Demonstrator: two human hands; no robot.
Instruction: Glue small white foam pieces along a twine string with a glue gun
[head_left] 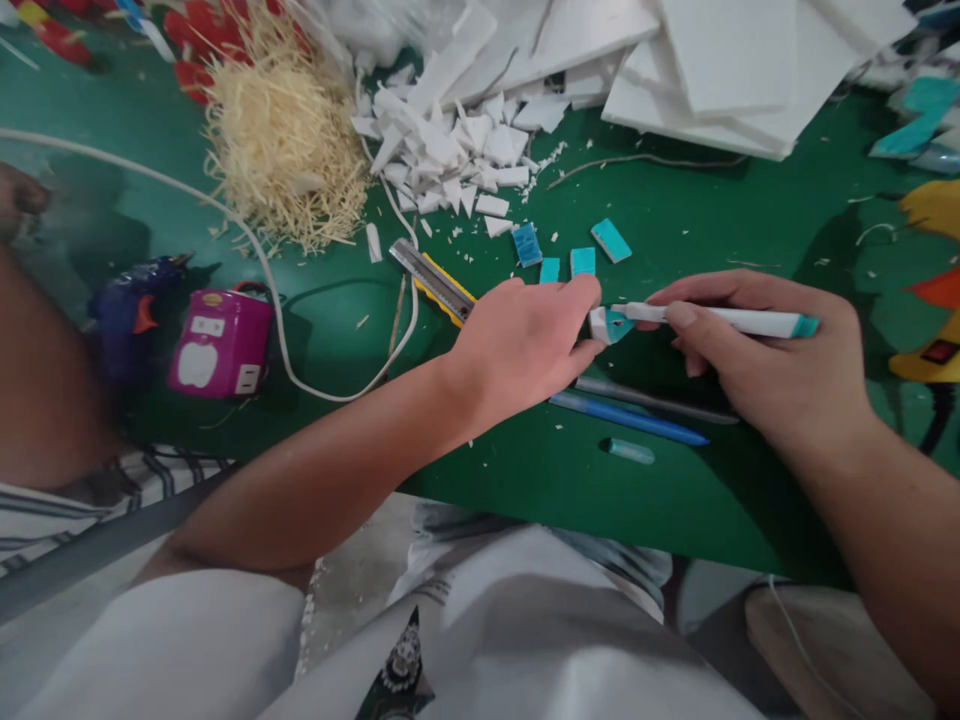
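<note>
Between the fingertips of my left hand [529, 330] is a small foam piece [611, 325], white at one side and partly coloured teal. My right hand [780, 350] grips a white marker [739, 320] with a teal end, its tip touching the foam. Several teal-coloured foam pieces [583, 263] lie just beyond my left hand. Beside that hand rests a yellow box cutter [442, 287], its end partly hidden. Below my hands are a blue pen [637, 417], a dark pen [660, 400] and a loose teal marker cap [630, 451].
White foam scraps [457, 145] and foam sheets [727, 60] are heaped at the back, beside pale wood shavings [289, 140]. A white cable [277, 300] loops past a magenta adapter [223, 342] and a blue glue gun [127, 310]. Another person's arm [45, 370] is at left; yellow tools [934, 290] lie right.
</note>
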